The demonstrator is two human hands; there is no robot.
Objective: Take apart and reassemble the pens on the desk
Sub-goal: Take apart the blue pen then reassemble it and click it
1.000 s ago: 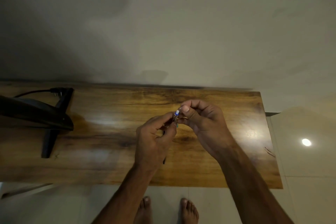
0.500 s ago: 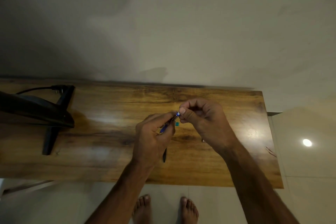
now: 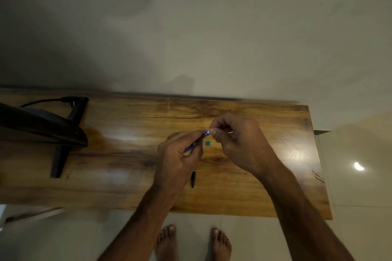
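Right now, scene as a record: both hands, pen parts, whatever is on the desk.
left hand: grips blue pen at its barrel
right hand: pinches white end of that pen
teal piece: lies loose on desk, between the hands
black pen: lies on desk by the left wrist, untouched
monitor stand: desk's left end

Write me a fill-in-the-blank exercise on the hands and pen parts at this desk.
1. The left hand grips a pen whose barrel is ____.
2. The right hand pinches that pen's ____ end.
3. A black pen part lies on the desk, beside the ____ wrist.
Missing words: blue; white; left.
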